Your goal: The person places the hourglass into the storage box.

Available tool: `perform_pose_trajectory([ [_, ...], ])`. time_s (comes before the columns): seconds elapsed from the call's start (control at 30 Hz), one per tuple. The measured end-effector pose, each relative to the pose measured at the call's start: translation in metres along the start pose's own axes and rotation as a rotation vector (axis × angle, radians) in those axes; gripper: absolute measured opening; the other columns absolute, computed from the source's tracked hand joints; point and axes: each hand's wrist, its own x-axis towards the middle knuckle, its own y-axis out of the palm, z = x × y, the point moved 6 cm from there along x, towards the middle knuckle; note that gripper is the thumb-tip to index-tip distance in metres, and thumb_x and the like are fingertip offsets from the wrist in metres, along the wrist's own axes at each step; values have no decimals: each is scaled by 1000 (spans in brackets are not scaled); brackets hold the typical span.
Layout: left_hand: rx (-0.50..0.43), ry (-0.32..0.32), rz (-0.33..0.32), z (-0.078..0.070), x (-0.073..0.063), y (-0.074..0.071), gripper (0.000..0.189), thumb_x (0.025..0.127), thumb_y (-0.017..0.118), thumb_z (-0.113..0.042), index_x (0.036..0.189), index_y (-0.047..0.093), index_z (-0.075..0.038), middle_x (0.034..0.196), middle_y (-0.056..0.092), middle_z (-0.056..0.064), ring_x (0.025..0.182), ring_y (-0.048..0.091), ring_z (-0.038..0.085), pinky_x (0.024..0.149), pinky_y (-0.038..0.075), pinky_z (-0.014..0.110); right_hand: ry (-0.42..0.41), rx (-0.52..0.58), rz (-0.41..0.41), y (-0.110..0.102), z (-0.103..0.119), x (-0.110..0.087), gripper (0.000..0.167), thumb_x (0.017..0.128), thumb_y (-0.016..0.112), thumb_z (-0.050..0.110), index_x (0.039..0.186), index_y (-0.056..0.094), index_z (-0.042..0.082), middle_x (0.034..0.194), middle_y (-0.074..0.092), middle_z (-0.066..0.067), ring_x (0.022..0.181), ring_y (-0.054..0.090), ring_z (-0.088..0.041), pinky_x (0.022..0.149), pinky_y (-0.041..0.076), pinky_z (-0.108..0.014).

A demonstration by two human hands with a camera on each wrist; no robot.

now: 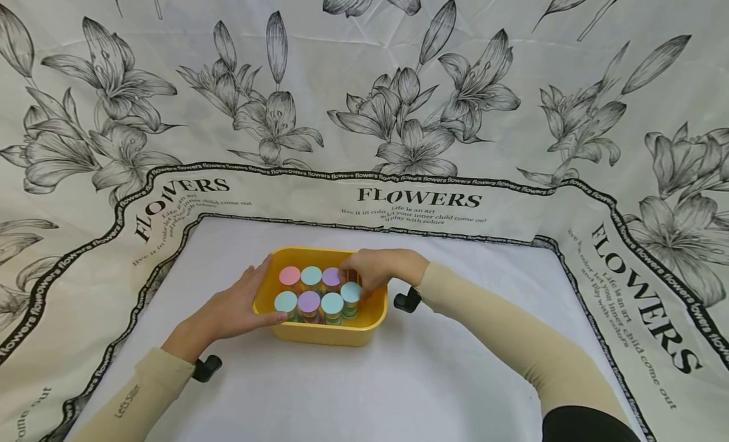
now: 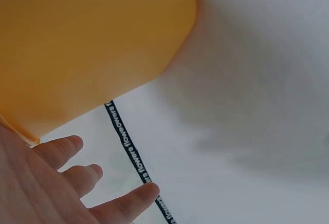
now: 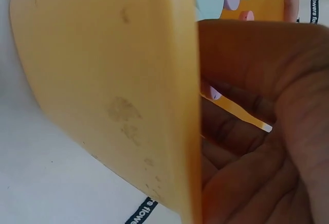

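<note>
A yellow plastic basin (image 1: 324, 334) stands on the white cloth, holding several small clear jars with round pink, light-blue and purple lids (image 1: 309, 301). At its left end, my left hand (image 1: 236, 303) touches the basin, its thumb across the front rim and its other fingers along the left side. The left wrist view shows those fingers (image 2: 123, 203) fairly straight outside the basin wall. My right hand (image 1: 370, 269) reaches over the right rim, fingers bent down among the jars at the back right. In the right wrist view, the basin wall (image 3: 103, 90) hides its fingertips and whatever they may hold.
White cloth (image 1: 342, 391) covers the work surface around the basin. A flower-printed curtain with black-edged lettering (image 1: 418, 196) encloses the back and both sides. Black wrist mounts (image 1: 207, 368) sit at both sleeve cuffs.
</note>
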Motion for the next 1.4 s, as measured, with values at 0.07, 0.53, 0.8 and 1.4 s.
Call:
perform_pose_trajectory([
  [0.07, -1, -2, 4, 0, -1, 0, 121, 83, 64, -77, 167, -1, -20, 171, 23, 17, 156, 20, 47, 99, 44, 77, -3, 6, -5, 0, 1, -1, 28, 84, 84, 7, 105, 66, 15, 100, 68, 2, 94, 62, -16, 83, 58, -26],
  [0.53, -1, 7, 16, 0, 6, 3, 121, 83, 64, -77, 167, -2, -21, 170, 23, 21, 155, 20, 49, 99, 44, 78, 9, -61, -72, -3, -1, -7, 27, 82, 84, 11, 102, 66, 13, 92, 66, 1, 85, 60, -14, 75, 55, -23],
  [0.8, -16, 27, -4, 3, 8, 4, 120, 83, 66, -74, 168, 1, -20, 170, 23, 18, 155, 22, 48, 102, 42, 77, -4, -50, -139, -6, -1, -13, 25, 85, 80, 22, 105, 69, 12, 92, 65, 1, 85, 58, -13, 77, 53, -26],
  [1.4, -281, 100, -192, 39, 3, -6, 88, 104, 49, -55, 167, 5, -12, 170, 17, 24, 154, 18, 53, 120, 18, 74, -64, 395, -760, -2, -28, -91, 26, 97, 71, 23, 119, 70, 9, 126, 69, -8, 124, 61, -27, 105, 54, -47],
])
